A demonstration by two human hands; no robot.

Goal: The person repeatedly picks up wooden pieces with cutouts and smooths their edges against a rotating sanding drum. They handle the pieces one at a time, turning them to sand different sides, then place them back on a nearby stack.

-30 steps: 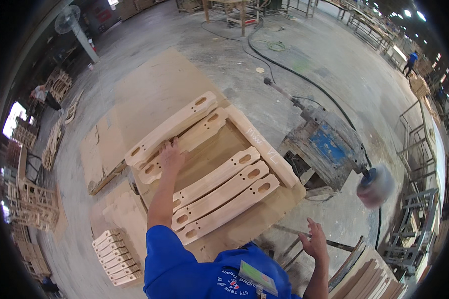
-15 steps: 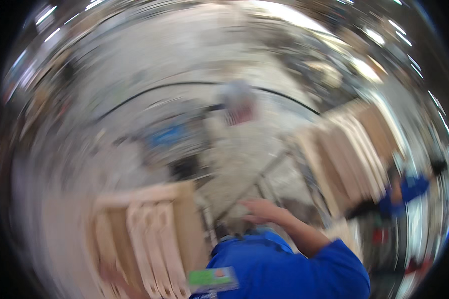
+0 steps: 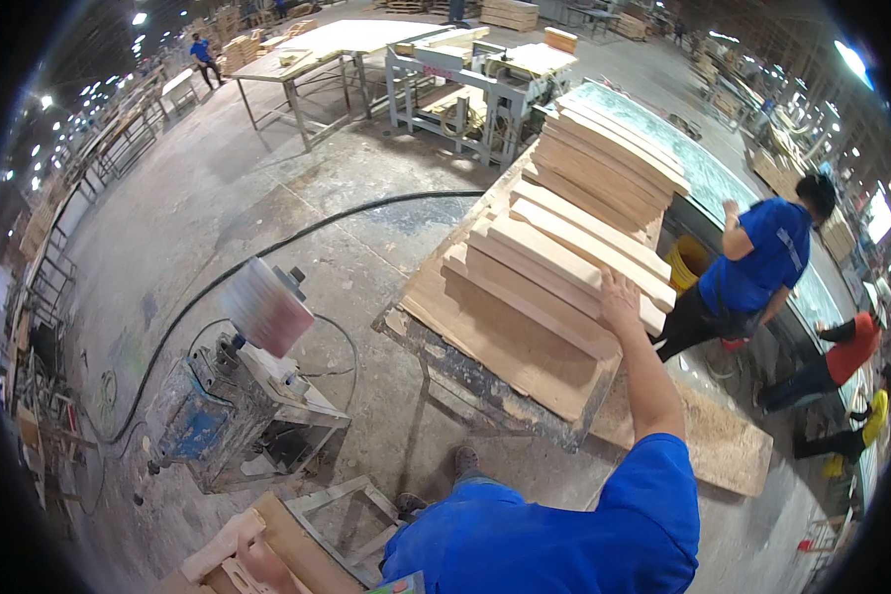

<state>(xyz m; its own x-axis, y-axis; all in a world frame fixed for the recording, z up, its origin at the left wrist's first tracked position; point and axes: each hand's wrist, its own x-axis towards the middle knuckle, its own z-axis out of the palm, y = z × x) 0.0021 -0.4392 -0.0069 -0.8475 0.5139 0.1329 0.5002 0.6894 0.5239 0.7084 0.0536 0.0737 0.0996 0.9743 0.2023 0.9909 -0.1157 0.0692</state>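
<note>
Head view: on the tabletop (image 3: 465, 366), a stack of boards (image 3: 604, 163) is set by the far edge. One board (image 3: 544, 253) is laid nearer the middle; its end, by the right edge, is touched by the right hand (image 3: 620, 297). The left hand (image 3: 263, 564) is blurred; whether either is gripping can't be told.

Roller (image 3: 267, 308) blurred, left fingers (image 3: 257, 557) smeared, wooden parts (image 3: 220, 545) cut off by lower edge

You are touching wooden slats (image 3: 540, 252) near the right edge of the table (image 3: 480, 378) with your right hand (image 3: 620, 299), while your blurred left hand (image 3: 265, 566) is showing over wooden pieces (image 3: 218, 546) near a brown board's (image 3: 302, 554) edge
</note>
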